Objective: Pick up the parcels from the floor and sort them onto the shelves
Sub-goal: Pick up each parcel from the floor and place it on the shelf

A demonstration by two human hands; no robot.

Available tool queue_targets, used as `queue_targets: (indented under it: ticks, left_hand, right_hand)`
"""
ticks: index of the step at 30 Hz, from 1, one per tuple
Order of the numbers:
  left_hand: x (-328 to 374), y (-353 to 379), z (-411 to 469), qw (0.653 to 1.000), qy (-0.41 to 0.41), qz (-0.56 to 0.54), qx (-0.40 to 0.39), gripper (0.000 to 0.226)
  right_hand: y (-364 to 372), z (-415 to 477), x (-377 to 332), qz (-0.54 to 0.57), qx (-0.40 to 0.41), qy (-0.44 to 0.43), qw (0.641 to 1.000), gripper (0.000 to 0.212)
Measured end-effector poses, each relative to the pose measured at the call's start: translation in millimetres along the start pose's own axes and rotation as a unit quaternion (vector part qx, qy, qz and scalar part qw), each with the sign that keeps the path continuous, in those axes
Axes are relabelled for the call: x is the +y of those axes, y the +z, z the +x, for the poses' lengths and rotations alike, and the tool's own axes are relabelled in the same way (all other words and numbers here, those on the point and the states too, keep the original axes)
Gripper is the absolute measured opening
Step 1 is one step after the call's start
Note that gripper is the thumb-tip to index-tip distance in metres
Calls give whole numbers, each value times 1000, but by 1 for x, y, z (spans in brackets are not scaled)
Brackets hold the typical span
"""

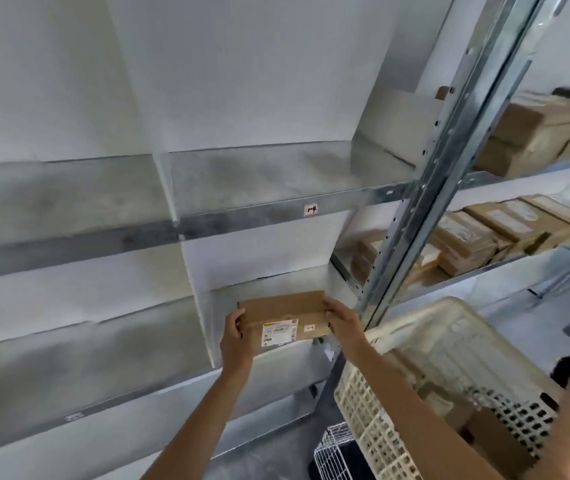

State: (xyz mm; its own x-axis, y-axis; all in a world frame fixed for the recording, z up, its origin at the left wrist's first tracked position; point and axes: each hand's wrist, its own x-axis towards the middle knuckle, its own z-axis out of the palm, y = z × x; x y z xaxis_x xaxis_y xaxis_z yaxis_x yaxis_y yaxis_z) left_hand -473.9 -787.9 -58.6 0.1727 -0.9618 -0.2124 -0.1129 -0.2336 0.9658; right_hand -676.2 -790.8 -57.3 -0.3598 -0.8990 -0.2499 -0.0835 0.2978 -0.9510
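In the head view, the left hand (236, 336) grips one short end of a flat cardboard parcel (285, 311) and the right hand (344, 327) grips the other, fingers curled over the edges. The parcel hangs at the front of the lower shelf (276, 370), in the bay between the white divider (203, 306) and the steel upright (415, 209). Whether it touches the shelf yet is unclear.

Let go this far forward and it would probably tip off the front lip. The right knuckles sit close to the upright and could knock it. The parcel's small red sticker (310, 328) is blurred, so a wrong bay is possible. The cream basket (449, 341) crowds the right forearm.
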Motion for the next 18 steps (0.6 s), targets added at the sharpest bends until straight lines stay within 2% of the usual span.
queue_targets:
  ticks: [3,5,12,18]
  left_hand:
    - [-12,13,15,997,-43,-10,60,33]
    - [-25,18,20,995,-58,-25,81,32]
    - [-32,33,46,991,-50,-53,109,53]
    - [-23,43,98,991,-55,-51,109,72]
  right_hand:
    - [10,24,16,-11,-46,13,999,39]
    - [15,34,25,-26,-65,14,997,39]
    - [40,78,32,20,-93,33,995,47]
    - [66,115,14,-2,-84,26,996,50]
